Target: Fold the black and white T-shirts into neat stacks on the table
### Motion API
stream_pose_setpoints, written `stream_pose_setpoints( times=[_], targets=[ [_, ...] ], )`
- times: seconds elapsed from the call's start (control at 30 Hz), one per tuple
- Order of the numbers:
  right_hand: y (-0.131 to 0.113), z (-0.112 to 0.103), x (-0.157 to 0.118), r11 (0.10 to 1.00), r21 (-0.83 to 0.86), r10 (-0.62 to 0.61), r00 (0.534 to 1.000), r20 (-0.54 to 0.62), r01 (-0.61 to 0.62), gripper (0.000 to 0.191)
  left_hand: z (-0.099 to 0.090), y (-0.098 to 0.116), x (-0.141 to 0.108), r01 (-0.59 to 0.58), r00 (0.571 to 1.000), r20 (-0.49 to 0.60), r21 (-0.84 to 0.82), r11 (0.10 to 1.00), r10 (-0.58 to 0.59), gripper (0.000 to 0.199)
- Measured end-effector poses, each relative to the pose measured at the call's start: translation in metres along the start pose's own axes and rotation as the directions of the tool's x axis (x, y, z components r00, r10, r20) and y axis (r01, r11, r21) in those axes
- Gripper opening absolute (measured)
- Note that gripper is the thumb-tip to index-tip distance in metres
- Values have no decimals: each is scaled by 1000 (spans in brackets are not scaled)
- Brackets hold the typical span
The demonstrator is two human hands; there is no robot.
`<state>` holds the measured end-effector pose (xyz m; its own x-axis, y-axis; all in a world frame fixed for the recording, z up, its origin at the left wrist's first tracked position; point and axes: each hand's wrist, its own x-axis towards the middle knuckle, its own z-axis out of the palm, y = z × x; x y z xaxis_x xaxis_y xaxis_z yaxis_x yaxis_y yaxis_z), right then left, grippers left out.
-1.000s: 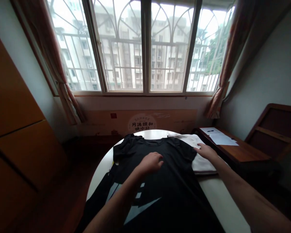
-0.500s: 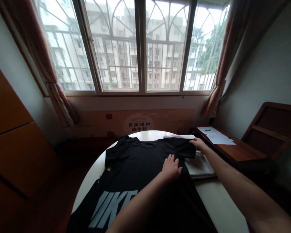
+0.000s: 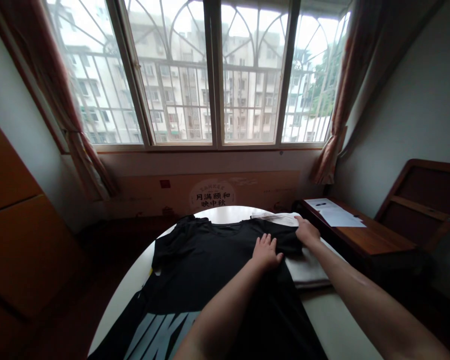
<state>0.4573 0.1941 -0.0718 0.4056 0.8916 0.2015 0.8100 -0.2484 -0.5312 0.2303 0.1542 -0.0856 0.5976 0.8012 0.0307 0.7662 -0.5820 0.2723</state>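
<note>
A black T-shirt [image 3: 210, 270] lies spread over a round white table [image 3: 112, 295], neckline toward the window, large grey letters on its front. My left hand [image 3: 267, 252] rests flat on the shirt near its right shoulder, fingers stretched out. At the end of the right sleeve is my right hand [image 3: 307, 233], its fingers closed on the sleeve's edge and partly hidden from me. Folded white cloth [image 3: 309, 267] lies on the table beside and partly under that sleeve.
A wooden side table [image 3: 382, 240] with white papers [image 3: 341, 216] stands beyond the table on the right, near a wooden chair back [image 3: 416, 200]. An orange-brown cabinet [image 3: 15, 250] is on the left. Ahead are a barred window and tied curtains [image 3: 84, 160].
My right hand has turned and moved slightly down at the sleeve, which now sits a little lower. My left hand stays flat on the shirt. The view has shifted slightly.
</note>
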Motion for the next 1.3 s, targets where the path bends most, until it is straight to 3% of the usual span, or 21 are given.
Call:
stream_pose_setpoints(
  times=[0.07,0.13,0.2,0.27,0.37,0.47,0.63,0.73,0.83,1.03,1.17,1.3],
  targets=[
    [-6,-1,-7,995,-66,-82,995,-50,79,57,4,0,4,-9,1000,19,11,1000,8,81],
    [-14,1,-11,960,-157,-248,965,-83,233,55,5,0,8,-30,999,24,25,999,29,82],
    [-21,7,-15,882,-245,-419,908,-14,403,56,4,3,12,-67,997,33,32,997,66,80],
    [-23,16,-19,833,-284,-453,880,139,474,58,5,6,17,-99,995,37,28,995,98,76],
    [-16,29,-26,838,-321,-354,887,296,442,59,10,9,20,-103,994,26,15,995,103,74],
    [-3,33,-31,841,-346,-305,892,333,417,59,16,8,19,-104,994,11,6,995,104,77],
    [10,21,-24,832,-386,-267,897,352,399,57,13,8,10,-216,976,-1,8,976,216,74],
    [16,11,-15,832,-412,-235,909,344,372,54,10,16,1,-363,931,31,2,932,363,62],
    [23,3,-11,837,-423,-203,915,348,347,53,11,26,-6,-466,881,81,-28,885,466,64],
    [28,2,-14,850,-438,-143,928,345,294,55,11,36,-13,-466,867,169,-54,883,468,74],
    [17,-5,-16,845,-451,-156,938,308,288,55,-6,30,-34,-491,866,84,-44,870,493,72],
    [-7,-19,-21,862,-398,-290,950,118,313,57,-46,-4,-73,-451,892,-38,17,892,451,68]
  ],
)
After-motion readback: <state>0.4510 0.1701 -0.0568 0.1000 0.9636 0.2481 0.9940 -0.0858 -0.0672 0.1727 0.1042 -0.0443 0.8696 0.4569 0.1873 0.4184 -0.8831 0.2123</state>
